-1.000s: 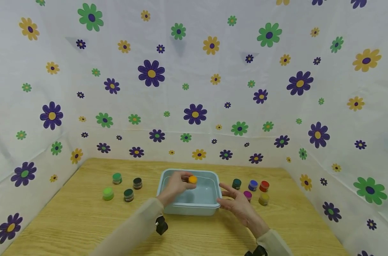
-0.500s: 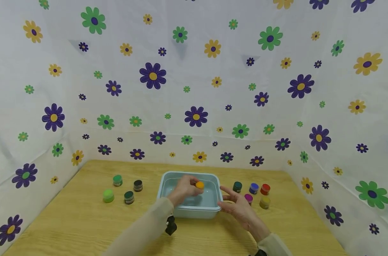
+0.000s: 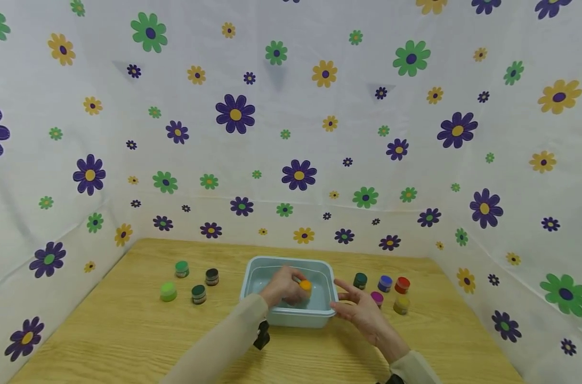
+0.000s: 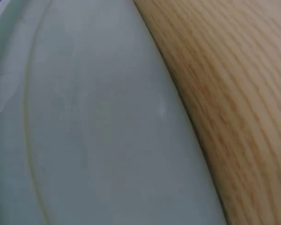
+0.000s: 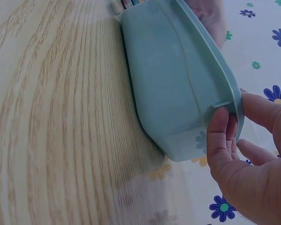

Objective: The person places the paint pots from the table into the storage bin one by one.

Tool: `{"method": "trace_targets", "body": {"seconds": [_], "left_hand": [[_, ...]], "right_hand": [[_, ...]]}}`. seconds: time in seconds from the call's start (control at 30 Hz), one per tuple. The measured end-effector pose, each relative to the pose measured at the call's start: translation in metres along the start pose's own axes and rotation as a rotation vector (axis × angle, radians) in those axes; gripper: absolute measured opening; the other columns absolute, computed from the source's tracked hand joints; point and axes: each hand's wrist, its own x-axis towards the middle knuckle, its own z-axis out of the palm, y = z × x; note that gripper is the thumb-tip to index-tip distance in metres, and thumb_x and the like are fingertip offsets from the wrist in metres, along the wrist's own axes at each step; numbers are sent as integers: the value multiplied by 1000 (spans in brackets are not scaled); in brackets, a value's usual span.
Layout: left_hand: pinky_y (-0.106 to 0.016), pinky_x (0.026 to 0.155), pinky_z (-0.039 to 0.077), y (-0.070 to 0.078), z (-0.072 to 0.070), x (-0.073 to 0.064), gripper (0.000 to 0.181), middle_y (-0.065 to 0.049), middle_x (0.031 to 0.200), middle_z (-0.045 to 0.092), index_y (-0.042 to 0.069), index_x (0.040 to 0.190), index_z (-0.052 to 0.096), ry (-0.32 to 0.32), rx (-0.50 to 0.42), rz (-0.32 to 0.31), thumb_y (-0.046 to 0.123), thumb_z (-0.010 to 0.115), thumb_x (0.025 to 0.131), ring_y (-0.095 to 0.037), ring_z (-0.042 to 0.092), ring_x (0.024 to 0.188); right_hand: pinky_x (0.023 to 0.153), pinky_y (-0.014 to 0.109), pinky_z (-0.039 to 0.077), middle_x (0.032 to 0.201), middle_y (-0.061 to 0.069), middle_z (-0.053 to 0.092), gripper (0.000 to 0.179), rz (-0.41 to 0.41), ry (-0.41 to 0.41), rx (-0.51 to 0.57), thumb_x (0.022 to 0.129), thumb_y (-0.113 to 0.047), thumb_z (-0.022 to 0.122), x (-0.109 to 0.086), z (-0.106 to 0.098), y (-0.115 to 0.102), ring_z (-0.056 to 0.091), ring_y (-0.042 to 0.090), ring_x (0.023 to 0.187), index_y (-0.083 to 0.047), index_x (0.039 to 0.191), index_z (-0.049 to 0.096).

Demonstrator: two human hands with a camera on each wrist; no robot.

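In the head view, a pale blue plastic tub (image 3: 298, 319) stands on the wooden table. My left hand (image 3: 285, 286) reaches inside it, fingers curled round a small paint jar with an orange lid (image 3: 305, 288); the jar's lower part is blurred and hidden. My right hand (image 3: 368, 318) grips the tub's right rim, and the right wrist view shows the thumb and fingers (image 5: 218, 136) on either side of that rim. Only the outer wall of the tub (image 4: 107, 117) and table wood fill the left wrist view, without the hand.
Left of the tub stand several paint jars, including a light green one (image 3: 168, 291) and a black one (image 3: 212, 276). More jars, such as red (image 3: 402, 285), blue (image 3: 385, 283) and yellow (image 3: 401, 304), stand at the right. A flowered cloth (image 3: 267, 154) encloses the table's back and sides.
My left hand has carried the orange-lidded jar rightward and down into the tub. The right hand keeps its place at the rim. The head view has shifted slightly.
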Motion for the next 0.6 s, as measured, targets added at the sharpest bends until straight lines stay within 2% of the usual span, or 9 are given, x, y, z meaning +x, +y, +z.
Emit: {"method": "trace_targets", "body": {"seconds": [0.1,0.3,0.37,0.6], "left_hand": [[-27,52,57,2,1,1,37,-11,81,66,-2,109,67,-2,-26,-48,-7,79,73,-15,62,55],[-28,52,57,4,-1,4,37,-14,84,64,-5,109,64,-31,-113,-88,-13,75,74,-16,60,54],[-29,53,58,4,-2,4,36,-14,83,63,-6,108,64,-37,-109,-96,-13,74,74,-17,60,54],[-33,62,61,3,2,3,39,-14,84,62,-6,112,62,-24,-4,-96,-11,75,76,-18,63,58]], "right_hand": [[86,34,59,124,21,50,68,-5,-7,-2,86,-9,75,0,0,-1,62,20,94,-10,146,45],[86,33,59,125,23,49,69,-28,-51,2,87,-9,73,0,-2,-1,61,19,96,-7,148,41],[87,33,59,125,23,49,69,-29,-53,2,87,-9,73,0,-2,-1,60,19,97,-7,149,41],[85,32,59,125,22,49,69,-32,-46,0,87,-10,73,-1,-2,-2,59,19,96,-8,148,42]]}}
